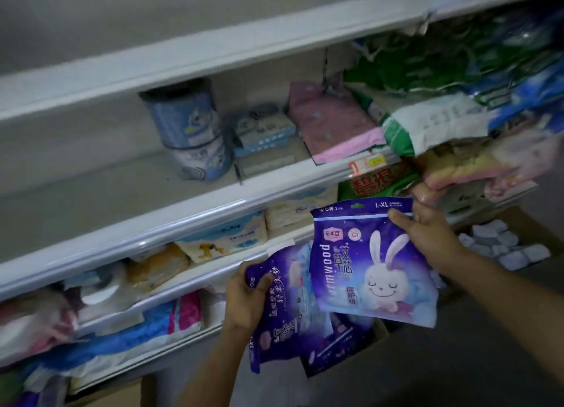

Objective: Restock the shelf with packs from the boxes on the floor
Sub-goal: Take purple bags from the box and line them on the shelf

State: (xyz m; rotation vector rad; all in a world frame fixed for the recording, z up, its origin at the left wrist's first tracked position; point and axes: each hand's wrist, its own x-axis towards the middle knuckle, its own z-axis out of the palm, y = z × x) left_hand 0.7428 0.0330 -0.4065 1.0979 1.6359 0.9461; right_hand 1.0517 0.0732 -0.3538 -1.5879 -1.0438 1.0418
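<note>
- Both forearms reach up from the bottom edge of the view, each hand busy with purple packs held in front of the shelf.
- Left hand (pixel 248 296) curls round the top corner of a purple stack (pixel 283 312), thumb across the front; the packs hang down from that grip, probably kept there as a reserve to feed from.
- Right hand (pixel 427 226) pinches the top right corner of a single rabbit pack (pixel 374 263), thumb on the front, fingers behind, so the pack hangs with its printed face outward.
- That pack overlaps the stack, as if just peeled off it, and I would judge it is the next one bound for the shelf.
- Behind the hands, the shelf (pixel 189 211) carries blue tins (pixel 189 129) and a pink pack (pixel 332 123) on its middle board, with much bare board to their left; that gap looks the likeliest place to fill.
- Lower boards are crowded to their front edges with soft packs.
- Down at the right, an open box (pixel 537 223) on the floor holds small pale bundles (pixel 503 245); another box (pixel 370 350) sits below the hanging packs.
</note>
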